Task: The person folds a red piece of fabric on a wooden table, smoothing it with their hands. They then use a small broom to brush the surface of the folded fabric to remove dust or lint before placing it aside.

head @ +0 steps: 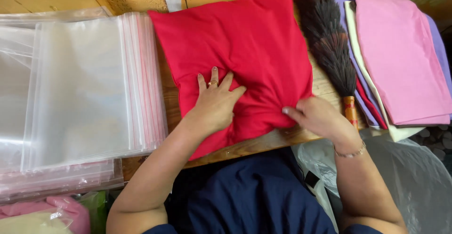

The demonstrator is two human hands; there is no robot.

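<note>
Pressing down on a red cushion (245, 50), the left hand (214, 104) lies flat with its fingers spread, palm on the fabric near the cushion's lower middle. 1 ring shows on a finger of that hand. The cloth dents and creases around the palm.

The right hand (318, 116) sits at the cushion's lower right corner, fingers curled together over the edge. It appears to pinch the fabric there, but the fingertips are partly hidden, so the exact hold cannot be confirmed. A thin bracelet (351, 153) circles the right wrist.

The cushion rests on a wooden table (263, 143), turned at an angle, with its lower corner reaching the near table edge.

Left of the cushion, a stack of clear bags (80, 88) with red-striped zip edges lies flat, just beside the cushion's left side. More clear plastic lies under and behind that stack.

Right of the cushion, a dark feather duster (327, 41) lies with its feathers toward the far side and its handle toward the near edge, touching the cushion's right side. Beyond the duster, folded cloths (400, 55) are piled, pink on top, with purple, cream and red layers showing beneath.

Below the table edge, a dark blue garment (245, 196) covers the person's lap. A clear plastic sack (414, 177) sits at lower right.
</note>
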